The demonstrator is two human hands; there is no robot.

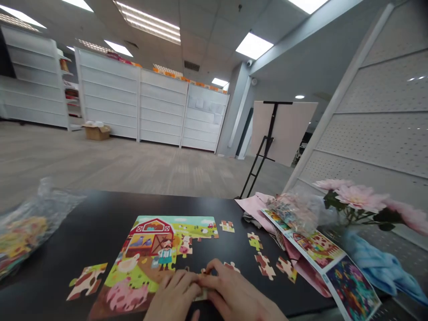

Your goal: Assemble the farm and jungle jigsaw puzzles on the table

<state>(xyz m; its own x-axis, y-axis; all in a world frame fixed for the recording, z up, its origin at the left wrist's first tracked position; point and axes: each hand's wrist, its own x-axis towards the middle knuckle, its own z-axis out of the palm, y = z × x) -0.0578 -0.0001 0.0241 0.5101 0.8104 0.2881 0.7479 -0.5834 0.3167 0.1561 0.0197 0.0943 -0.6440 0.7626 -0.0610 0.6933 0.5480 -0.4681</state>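
Observation:
A partly assembled farm jigsaw puzzle [157, 240] lies on the black table, showing a red barn, a farmer and a pink pig. At its lower right edge my left hand [177, 294] rests with fingers stretched out and pressed down, thumb apart. Beside it, my right hand [230, 290] is closed with bent fingers on a puzzle piece [201, 295], mostly hidden between the hands. Just behind the right hand lies a brown-and-white piece [232, 266]. More loose pieces sit to the right, including a green-and-white one [255, 240] and a brown-spotted one [265, 266].
A large cow-patterned piece [87, 280] lies left of the puzzle. A clear plastic bag [30, 227] with puzzle pieces is at far left. Printed picture sheets [321, 254], pink flowers [357, 198] and a blue cloth [381, 261] crowd the right side. An easel [267, 142] stands beyond.

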